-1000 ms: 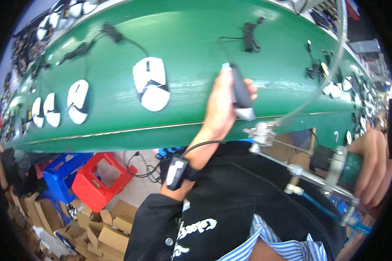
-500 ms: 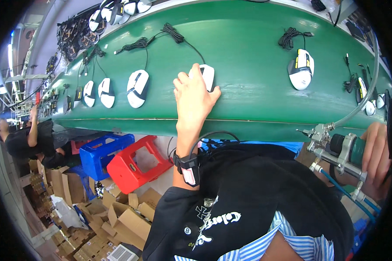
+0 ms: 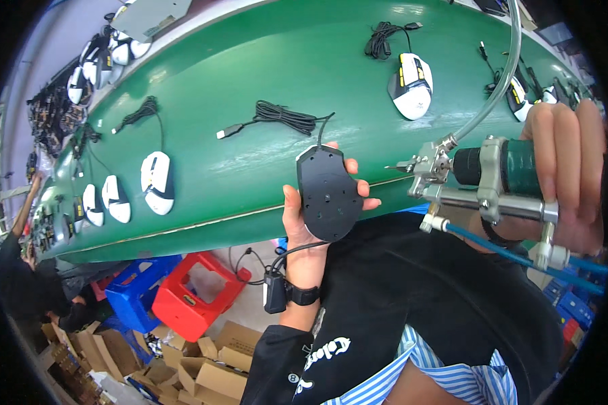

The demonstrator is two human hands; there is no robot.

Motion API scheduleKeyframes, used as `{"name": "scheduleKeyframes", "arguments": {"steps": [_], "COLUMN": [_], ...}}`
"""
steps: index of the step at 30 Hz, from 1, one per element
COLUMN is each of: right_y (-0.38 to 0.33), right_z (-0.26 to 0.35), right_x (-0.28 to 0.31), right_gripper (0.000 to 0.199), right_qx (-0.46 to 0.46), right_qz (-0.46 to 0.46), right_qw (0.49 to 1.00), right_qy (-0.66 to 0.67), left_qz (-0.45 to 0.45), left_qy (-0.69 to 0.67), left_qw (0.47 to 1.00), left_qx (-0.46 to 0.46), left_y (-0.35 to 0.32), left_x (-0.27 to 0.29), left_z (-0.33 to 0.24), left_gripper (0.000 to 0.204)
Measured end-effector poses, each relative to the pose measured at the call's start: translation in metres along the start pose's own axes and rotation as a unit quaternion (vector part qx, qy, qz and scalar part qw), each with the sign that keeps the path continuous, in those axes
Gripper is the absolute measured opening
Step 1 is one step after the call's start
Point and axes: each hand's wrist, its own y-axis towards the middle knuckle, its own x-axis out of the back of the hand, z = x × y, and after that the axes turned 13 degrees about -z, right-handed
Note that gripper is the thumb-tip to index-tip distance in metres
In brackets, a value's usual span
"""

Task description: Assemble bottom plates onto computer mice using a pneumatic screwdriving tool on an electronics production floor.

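My left hand (image 3: pixel 297 221) holds a computer mouse (image 3: pixel 327 196) upside down above the belt's near edge. The mouse's black underside faces up, with several small holes in it. Fingertips curl round its right side, and the thumb rests along the left. From its far end a cord leads to a bundled black cable (image 3: pixel 285 116) with a plug, on the green belt. My right hand (image 3: pixel 566 158) grips a green-and-metal pneumatic tool (image 3: pixel 496 177). Its thin nozzle tip points left toward the mouse, apart from it. Part of the right hand is cut off by the dark rim.
On the green conveyor belt (image 3: pixel 230 175) lie more white-and-black mice, including one mouse (image 3: pixel 412 91) at the far right and another mouse (image 3: pixel 157 182) at left. A clear hose (image 3: pixel 500 88) rises from the tool. Below left are a red stool (image 3: pixel 182 307), a blue stool (image 3: pixel 128 297) and cardboard boxes (image 3: pixel 213 378).
My left hand has picked the mouse off the belt, turned it underside up and drawn it nearer. My right hand has brought the tool left and up, toward the mouse. The view has shifted.
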Motion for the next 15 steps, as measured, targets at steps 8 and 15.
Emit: {"name": "scheduleKeyframes", "arguments": {"steps": [8,15], "right_y": [0.005,0.025], "right_z": [-0.035,-0.039], "right_x": [0.023,0.004], "right_gripper": [0.027,0.023], "right_qx": [0.039,-0.029], "right_qz": [0.114,0.185], "right_qw": [0.961,0.974], "right_qy": [0.250,0.130], "left_qz": [-0.055,-0.075], "left_qy": [0.046,0.095], "left_qw": [0.997,0.992], "left_qx": [-0.031,-0.046], "left_y": [0.003,-0.002], "left_x": [-0.004,-0.011], "left_z": [-0.003,-0.010], "left_gripper": [0.067,0.065]}}
